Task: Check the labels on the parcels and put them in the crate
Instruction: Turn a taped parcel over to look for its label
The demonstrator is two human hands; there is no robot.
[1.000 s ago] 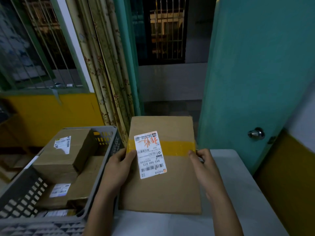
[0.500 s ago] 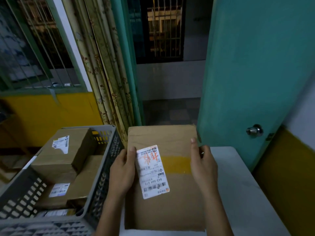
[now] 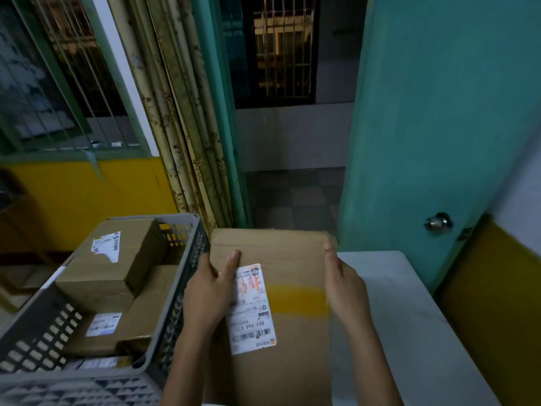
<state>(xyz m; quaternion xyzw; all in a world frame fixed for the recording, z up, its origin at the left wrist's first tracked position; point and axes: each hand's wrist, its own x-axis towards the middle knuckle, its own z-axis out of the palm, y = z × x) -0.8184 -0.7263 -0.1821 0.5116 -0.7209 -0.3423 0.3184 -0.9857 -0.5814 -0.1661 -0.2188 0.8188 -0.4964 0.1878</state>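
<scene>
A flat brown cardboard parcel point(image 3: 292, 341) with a yellow tape band and a white barcode label point(image 3: 251, 312) is held in front of me over the white table point(image 3: 395, 312). My left hand point(image 3: 209, 294) grips its left edge, thumb on top beside the label. My right hand point(image 3: 345, 288) holds the right edge, thumb lying along it. To the left stands the grey plastic crate point(image 3: 175, 306), holding several labelled cardboard parcels point(image 3: 114, 259).
A teal door point(image 3: 439, 112) with a metal knob point(image 3: 437, 222) stands open at the right. A curtain point(image 3: 181, 127) hangs behind the crate. A yellow wall and barred window lie to the left.
The parcel has been lowered and drawn closer to me. Both hands slid farther up its side edges, and the label now sits partly under my left thumb.
</scene>
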